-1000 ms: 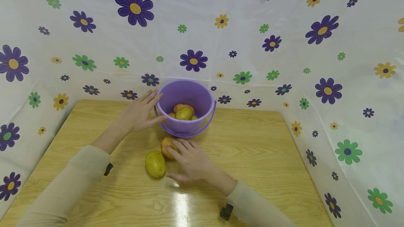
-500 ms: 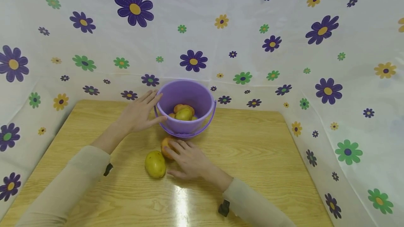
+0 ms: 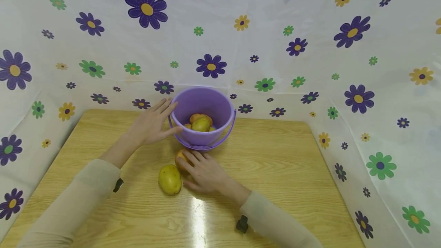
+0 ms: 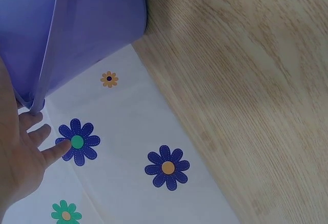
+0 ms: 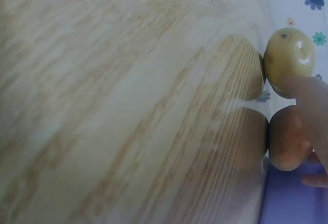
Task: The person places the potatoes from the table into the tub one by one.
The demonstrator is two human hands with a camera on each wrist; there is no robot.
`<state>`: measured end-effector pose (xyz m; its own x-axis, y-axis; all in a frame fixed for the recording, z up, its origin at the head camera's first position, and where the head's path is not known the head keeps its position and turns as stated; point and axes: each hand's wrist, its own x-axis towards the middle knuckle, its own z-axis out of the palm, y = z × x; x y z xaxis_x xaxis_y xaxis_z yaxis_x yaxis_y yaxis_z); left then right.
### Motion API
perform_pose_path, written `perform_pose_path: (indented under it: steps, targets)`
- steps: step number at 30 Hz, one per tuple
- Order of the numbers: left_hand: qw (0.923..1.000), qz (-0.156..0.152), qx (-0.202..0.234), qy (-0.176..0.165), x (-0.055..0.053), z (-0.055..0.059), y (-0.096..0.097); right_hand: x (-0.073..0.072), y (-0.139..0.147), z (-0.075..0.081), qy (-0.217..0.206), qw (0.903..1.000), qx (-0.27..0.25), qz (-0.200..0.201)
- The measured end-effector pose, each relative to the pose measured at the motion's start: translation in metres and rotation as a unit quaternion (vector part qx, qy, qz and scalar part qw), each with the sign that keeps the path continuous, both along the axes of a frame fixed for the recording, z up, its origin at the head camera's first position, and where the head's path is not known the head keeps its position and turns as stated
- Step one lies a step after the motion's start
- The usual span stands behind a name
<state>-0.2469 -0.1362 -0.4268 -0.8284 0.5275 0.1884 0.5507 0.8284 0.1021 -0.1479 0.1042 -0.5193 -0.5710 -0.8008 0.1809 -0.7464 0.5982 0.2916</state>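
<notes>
In the head view my left hand rests its spread fingers and thumb against the left rim of a purple bucket. Inside the bucket lie several yellow-green and orange fruits. My right hand reaches over an orange, mango-like fruit just in front of the bucket. Its fingers touch the fruit and cover much of it; the thumb stands apart, lower down. A yellow-green, mango-like fruit lies beside it, nearer to me. In the right wrist view, both the orange fruit and the yellow-green one show.
The wooden table bears the bucket and fruits. A white sheet with printed flowers hangs behind and along the sides. The bucket's purple handle hangs down over its front.
My right hand has shifted slightly left and away from me, its fingers further over the orange fruit and its thumb closer to it. My left hand and the bucket have not moved.
</notes>
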Motion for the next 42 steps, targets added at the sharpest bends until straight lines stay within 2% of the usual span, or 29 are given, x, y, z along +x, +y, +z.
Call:
perform_pose_path:
  steps: [13,23,31,42]
  targets:
    - [1.0000,0.002,-0.004,0.001,-0.001,-0.001,0.000,-0.001,0.002,-0.004,0.007,0.9999,-0.001,-0.010]
    - [1.0000,-0.001,-0.003,0.001,-0.002,-0.002,0.000,-0.001,0.006,-0.007,0.009,0.9995,-0.029,0.005]
    - [1.0000,0.002,0.000,-0.002,-0.002,-0.002,-0.001,0.000,0.009,-0.007,0.023,0.9993,-0.027,0.007]
    - [1.0000,0.001,0.000,-0.003,-0.002,-0.001,0.000,0.002,0.013,-0.002,0.006,0.9989,-0.046,0.005]
